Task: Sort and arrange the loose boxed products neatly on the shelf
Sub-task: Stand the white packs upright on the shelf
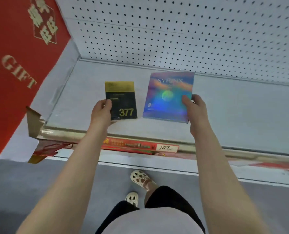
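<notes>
At the bottom of the frame the person's dark shorts and pale top show, and just above them two cream perforated clogs (138,179) stand on the grey floor (22,179). Both bare forearms reach up from the lower corners toward the middle of the frame.

Above the clogs runs the front rail of the shelf (224,115), carrying a red price strip (130,146) with a white handwritten tag at its right end. Left of that, at the shelf's front corner, hang a torn piece of brown cardboard (33,121) and some red and gold scraps.

Past the rail, left of centre, the left hand (101,114) pinches the lower left edge of a black and gold box (123,102) marked 377, thumb on its face and fingers behind. Right of centre, the right hand (195,108) grips the right edge of a larger holographic blue and purple box (165,98) marked SYRINX, thumb on the front, the other fingers curled round the side. The two boxes sit side by side over the pale shelf, near each other but apart; whether they rest on it cannot be told.

Behind them rises a white pegboard (174,31). A large red gift box (13,65) with gold lettering fills the upper left.
</notes>
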`<state>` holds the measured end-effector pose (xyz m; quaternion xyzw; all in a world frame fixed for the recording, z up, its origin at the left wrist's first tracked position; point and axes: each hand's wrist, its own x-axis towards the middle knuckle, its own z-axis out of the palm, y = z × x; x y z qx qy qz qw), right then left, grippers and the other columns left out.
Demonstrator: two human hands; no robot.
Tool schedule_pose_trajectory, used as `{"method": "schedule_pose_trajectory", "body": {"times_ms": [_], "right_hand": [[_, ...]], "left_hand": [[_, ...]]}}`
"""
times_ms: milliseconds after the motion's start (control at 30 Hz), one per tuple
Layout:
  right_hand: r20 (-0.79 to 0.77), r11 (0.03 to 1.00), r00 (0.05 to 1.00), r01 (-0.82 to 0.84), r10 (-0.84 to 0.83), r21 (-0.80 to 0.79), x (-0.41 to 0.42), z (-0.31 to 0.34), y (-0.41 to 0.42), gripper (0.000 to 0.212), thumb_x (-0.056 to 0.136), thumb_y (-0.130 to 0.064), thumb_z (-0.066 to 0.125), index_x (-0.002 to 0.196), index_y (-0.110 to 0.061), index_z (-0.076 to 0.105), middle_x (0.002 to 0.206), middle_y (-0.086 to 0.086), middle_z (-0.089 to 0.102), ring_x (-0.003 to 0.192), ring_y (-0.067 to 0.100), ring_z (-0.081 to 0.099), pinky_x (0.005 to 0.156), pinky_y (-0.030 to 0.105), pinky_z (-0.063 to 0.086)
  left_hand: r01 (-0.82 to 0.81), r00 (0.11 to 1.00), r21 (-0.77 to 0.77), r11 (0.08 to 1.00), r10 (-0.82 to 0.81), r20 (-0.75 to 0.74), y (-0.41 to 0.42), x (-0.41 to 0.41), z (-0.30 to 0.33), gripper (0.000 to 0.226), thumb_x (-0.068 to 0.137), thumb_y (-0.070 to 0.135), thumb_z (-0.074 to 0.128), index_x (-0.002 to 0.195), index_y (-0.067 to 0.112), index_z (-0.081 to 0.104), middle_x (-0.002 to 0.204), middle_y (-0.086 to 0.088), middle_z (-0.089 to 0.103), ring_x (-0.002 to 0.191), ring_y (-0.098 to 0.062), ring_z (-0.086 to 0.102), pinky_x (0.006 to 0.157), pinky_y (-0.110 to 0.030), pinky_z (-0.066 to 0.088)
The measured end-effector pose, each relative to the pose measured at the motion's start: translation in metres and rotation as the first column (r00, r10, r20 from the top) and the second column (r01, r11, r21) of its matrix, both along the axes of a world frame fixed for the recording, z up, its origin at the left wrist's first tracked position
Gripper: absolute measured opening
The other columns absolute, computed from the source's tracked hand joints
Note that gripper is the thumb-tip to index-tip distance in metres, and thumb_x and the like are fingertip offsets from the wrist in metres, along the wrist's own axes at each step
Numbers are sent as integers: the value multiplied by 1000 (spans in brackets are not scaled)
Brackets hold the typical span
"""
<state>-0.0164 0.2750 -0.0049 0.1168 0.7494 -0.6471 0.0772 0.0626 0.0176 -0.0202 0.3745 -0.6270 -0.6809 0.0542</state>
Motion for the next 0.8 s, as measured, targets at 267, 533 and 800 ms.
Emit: {"method": "schedule_pose_trajectory", "body": {"times_ms": [267,533,800], "right_hand": [[-29,956,957,287,-289,-57,106,5,89,10,90,-27,60,93,-17,59,86,4,61,76,17,56,66,28,43],[-54,847,847,521,-528,-105,174,4,204,30,80,-30,60,103,-10,61,91,8,64,80,21,59,70,32,48],[-86,761,757,645,-648,-68,226,12,385,22,79,-34,61,97,-21,61,95,11,66,80,23,59,70,34,43]], "left_hand": [[297,951,3,955,-296,-87,76,27,16,14,100,25,49,108,17,58,112,-8,67,97,-23,66,93,-44,53],[551,819,-100,829,-560,-127,201,22,19,24,100,24,48,119,14,58,107,-3,69,87,-14,68,78,-35,54],[683,709,-91,725,-688,-156,405,20,15,25,100,26,48,120,13,57,103,-3,68,86,-16,65,74,-33,50]]}}
